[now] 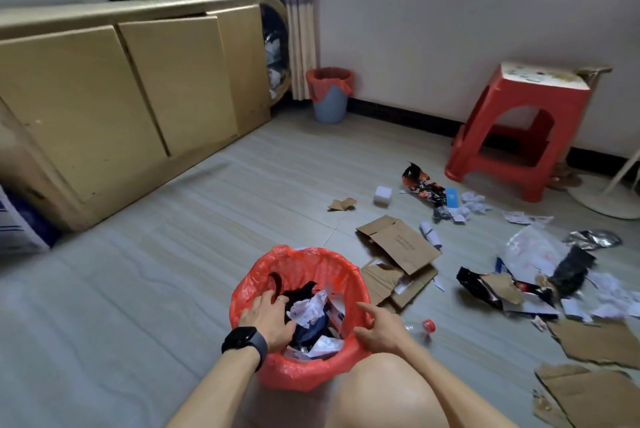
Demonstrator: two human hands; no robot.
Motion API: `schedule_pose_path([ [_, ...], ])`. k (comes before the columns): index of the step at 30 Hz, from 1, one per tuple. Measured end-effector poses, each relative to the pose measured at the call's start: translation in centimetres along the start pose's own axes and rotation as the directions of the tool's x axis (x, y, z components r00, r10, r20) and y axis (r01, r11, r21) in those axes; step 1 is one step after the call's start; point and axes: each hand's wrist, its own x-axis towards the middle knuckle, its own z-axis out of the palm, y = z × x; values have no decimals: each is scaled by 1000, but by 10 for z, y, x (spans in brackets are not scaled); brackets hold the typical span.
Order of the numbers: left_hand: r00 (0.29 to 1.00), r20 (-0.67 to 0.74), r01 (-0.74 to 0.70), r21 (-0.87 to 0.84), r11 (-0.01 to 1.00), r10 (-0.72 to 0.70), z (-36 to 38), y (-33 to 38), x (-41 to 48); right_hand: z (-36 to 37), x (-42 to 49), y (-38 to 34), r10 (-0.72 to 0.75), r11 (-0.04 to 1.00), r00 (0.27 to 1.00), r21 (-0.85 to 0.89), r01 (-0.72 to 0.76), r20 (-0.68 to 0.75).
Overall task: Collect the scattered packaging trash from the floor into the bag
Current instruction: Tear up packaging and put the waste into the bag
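Observation:
A red plastic bag [263, 289] lines a bin on the floor just in front of my knee, and it holds crumpled paper and dark wrappers. My left hand [268, 318], with a black watch on the wrist, reaches inside the bag and presses down on the trash. My right hand [379, 327] holds the bag's right rim. Scattered trash lies to the right: a flattened cardboard box [398, 242], a black snack wrapper [424, 187], torn cardboard sheets [602, 344], crumpled paper [474, 202] and a clear bottle with a red cap [428, 325].
A wooden cabinet [104, 109] runs along the left. A blue bin with a red liner [330, 95] stands by the curtain. A red plastic stool [516, 130] stands at the back right, a white fan base [609, 202] beside it. The floor to the left is bare.

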Motion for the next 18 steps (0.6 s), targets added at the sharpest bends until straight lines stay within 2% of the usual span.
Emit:
schedule_pose_path([
  [4,996,-67,-62,27,998,64,-13,29,12,-17,-2,10,-12,984,957,173,-40,291],
  [6,987,-103,-117,42,992,121,-28,55,22,-38,-2,13,-14,976,933,207,-65,359],
  [9,970,-112,-207,88,974,216,-47,106,43,-81,2,32,4,992,976,119,-30,217],
  [11,956,-108,-261,119,958,274,-55,147,56,-111,3,59,49,998,989,-49,-42,142],
  [14,930,-90,-343,138,929,356,-54,214,78,-167,5,117,146,945,986,-307,-116,76],
  [18,898,-32,-429,147,891,438,-38,284,106,-225,15,188,268,918,962,-288,-273,-59],
])
